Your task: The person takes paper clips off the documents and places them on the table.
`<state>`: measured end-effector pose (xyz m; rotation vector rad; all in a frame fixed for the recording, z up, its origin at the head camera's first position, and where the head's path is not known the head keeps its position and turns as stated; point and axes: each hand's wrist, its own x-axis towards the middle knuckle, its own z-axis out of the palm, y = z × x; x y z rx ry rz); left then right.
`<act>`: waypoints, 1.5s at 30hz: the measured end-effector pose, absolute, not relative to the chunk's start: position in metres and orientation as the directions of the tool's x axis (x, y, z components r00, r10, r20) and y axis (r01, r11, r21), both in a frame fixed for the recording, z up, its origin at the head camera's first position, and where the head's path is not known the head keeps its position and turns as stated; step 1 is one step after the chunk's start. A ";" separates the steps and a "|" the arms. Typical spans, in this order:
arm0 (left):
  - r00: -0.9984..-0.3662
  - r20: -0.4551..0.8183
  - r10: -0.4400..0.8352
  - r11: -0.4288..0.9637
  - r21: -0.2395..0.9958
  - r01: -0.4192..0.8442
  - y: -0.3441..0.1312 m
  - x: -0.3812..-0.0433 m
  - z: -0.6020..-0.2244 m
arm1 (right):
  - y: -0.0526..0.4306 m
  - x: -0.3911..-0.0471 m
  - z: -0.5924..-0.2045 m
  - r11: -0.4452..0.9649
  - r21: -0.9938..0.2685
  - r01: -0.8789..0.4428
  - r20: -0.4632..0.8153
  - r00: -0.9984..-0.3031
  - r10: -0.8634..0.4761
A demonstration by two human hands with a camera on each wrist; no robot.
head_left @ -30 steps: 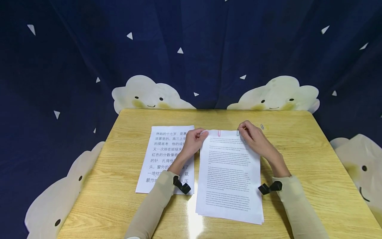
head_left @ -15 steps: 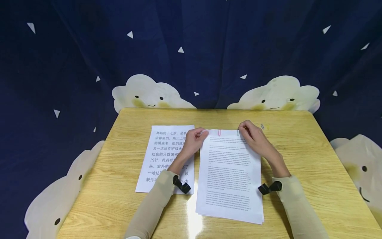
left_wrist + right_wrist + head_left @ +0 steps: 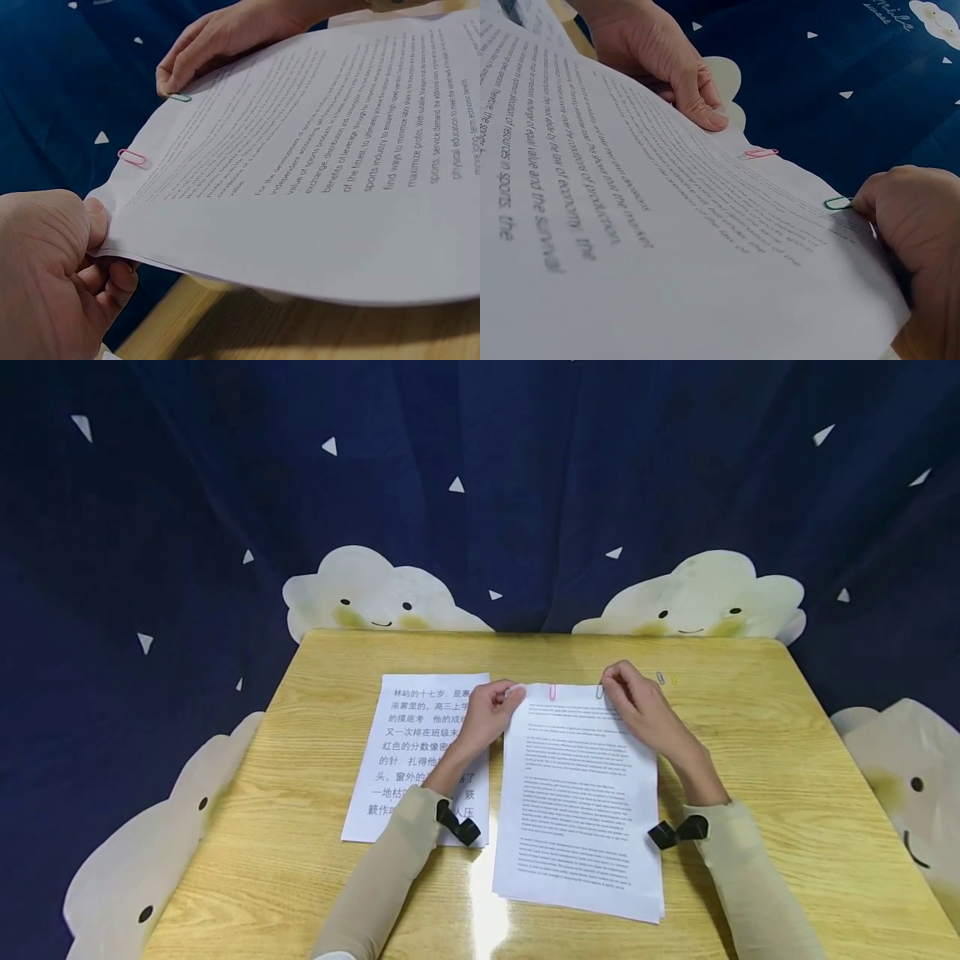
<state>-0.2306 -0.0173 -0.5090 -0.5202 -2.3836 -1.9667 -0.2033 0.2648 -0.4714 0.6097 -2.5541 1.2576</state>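
Observation:
A stack of printed sheets (image 3: 577, 810) is held up at its top edge in the head view. My left hand (image 3: 487, 717) pinches the top left corner, thumb on the front and fingers curled behind, as the left wrist view shows. Along the top edge sits a pink paper clip (image 3: 133, 157), apart from both hands. Further right a green paper clip (image 3: 838, 203) is on the same edge, its outer end between the fingertips of my right hand (image 3: 641, 710). Part of that clip and the right fingertips are hidden in the right wrist view.
Left of the held sheets, a second stack of paper (image 3: 375, 777) with large Chinese print lies on the wooden table (image 3: 757, 760), partly under my left forearm. A blue paper clip (image 3: 660, 677) and a yellow paper clip (image 3: 673, 679) lie beyond my right hand. A dark curtain (image 3: 525, 510) hangs behind.
Almost nothing differs. Both hands keep their places at the top edge of the sheets, and the whole head view shifts very slightly.

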 end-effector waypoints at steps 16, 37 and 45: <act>-0.950 0.209 0.230 0.156 0.956 0.248 -0.016 -0.231 -0.509 | 0.265 -0.204 -0.473 0.535 -0.697 -0.477 0.400 -0.878 -0.262; -0.952 0.197 0.233 0.167 0.957 0.239 -0.016 -0.232 -0.510 | 0.263 -0.204 -0.474 0.536 -0.696 -0.478 0.417 -0.877 -0.241; -0.948 0.215 0.233 0.174 0.950 0.259 -0.016 -0.233 -0.512 | 0.264 -0.204 -0.474 0.541 -0.704 -0.461 0.398 -0.886 -0.237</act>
